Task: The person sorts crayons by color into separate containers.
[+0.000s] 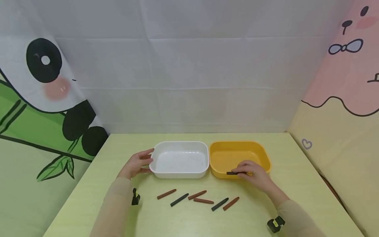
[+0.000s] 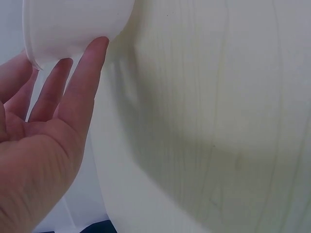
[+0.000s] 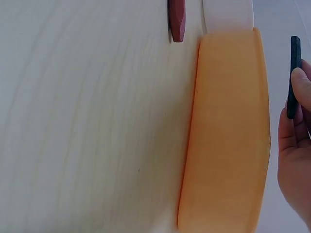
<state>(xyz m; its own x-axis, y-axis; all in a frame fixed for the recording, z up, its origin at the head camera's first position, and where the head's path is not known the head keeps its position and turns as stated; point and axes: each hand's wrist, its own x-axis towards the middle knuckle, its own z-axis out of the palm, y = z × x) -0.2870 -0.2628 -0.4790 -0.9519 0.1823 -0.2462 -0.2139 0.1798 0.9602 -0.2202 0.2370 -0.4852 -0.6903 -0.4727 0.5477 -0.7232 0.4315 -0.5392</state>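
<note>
The right hand (image 1: 251,172) pinches a dark crayon (image 1: 232,173) between thumb and fingers, holding it roughly level, one end sticking out to the left. It is up at the front edge of the yellow tub (image 1: 228,157); from where I stand I can't quite tell whether the crayon is over the inside or just in front of the rim. The left hand (image 1: 137,164) grasps nothing: its fingers are extended and spread, the tips resting against the left end of the white tub (image 1: 179,175), which sits right beside the yellow one.

On the pale table (image 1: 171,223), in front of the tubs, six more crayons lie in a loose row. From the left I count a reddish-brown crayon (image 1: 166,194), a dark green-black crayon (image 1: 179,199), two reddish-brown ones close together, another dark one, and a last reddish-brown one at the right end. Both arms wear beige sleeves (image 1: 113,204), with a small black-and-yellow device (image 1: 135,197) at each wrist. Behind the table hangs a creased white cloth (image 1: 192,65), flanked by a panda drawing (image 1: 44,61) on the left and a pink figure with a bow tie (image 1: 345,47) on the right.
</note>
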